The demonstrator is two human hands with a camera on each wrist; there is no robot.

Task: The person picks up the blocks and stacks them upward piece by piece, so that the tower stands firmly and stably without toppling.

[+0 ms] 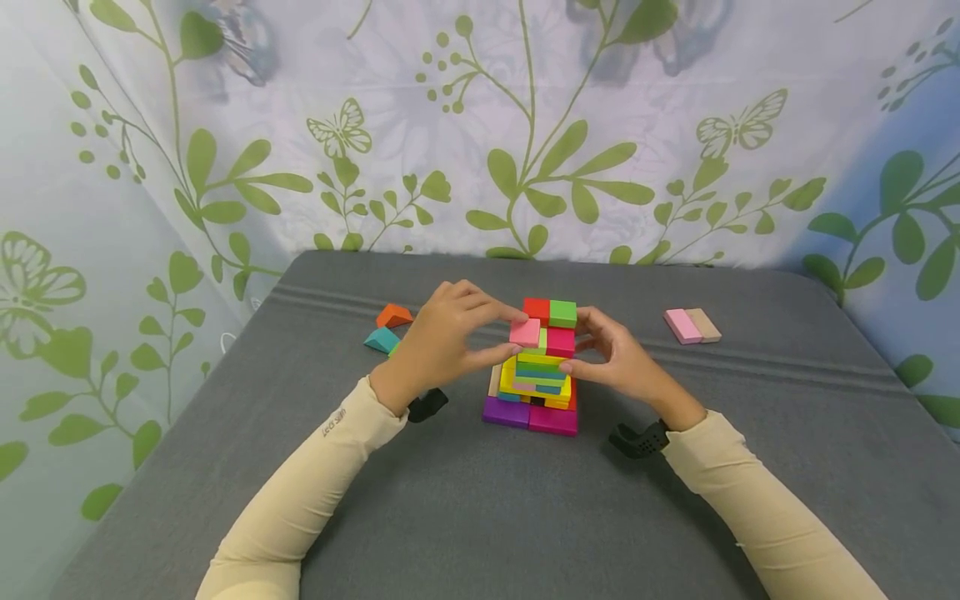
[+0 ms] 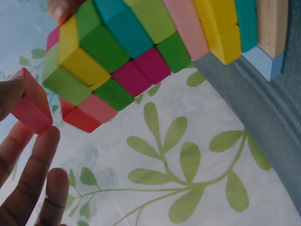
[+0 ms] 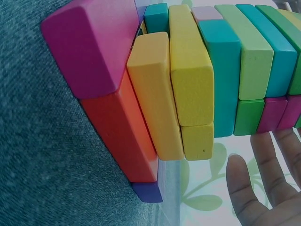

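Observation:
A tower of coloured wooden blocks (image 1: 542,370) rises from a wide purple and magenta base (image 1: 553,420). Between its thumb and fingertips, my left hand (image 1: 450,333) pinches a small pink block (image 1: 525,333) at the upper left of the tower. The left wrist view shows this pink block (image 2: 34,104) held apart from the stack. My right hand (image 1: 621,354) is around the tower's right side, thumb at the front and fingers toward the back. In the right wrist view, fairly straight fingers (image 3: 270,165) reach the side by the small magenta blocks (image 3: 273,114).
To the left on the grey table (image 1: 450,500) lie an orange block (image 1: 393,315) and a teal block (image 1: 382,339), with a green one partly hidden by my left hand. A pink block (image 1: 681,326) and a tan block (image 1: 703,325) lie right. Leaf-patterned cloth (image 1: 420,167) hangs behind.

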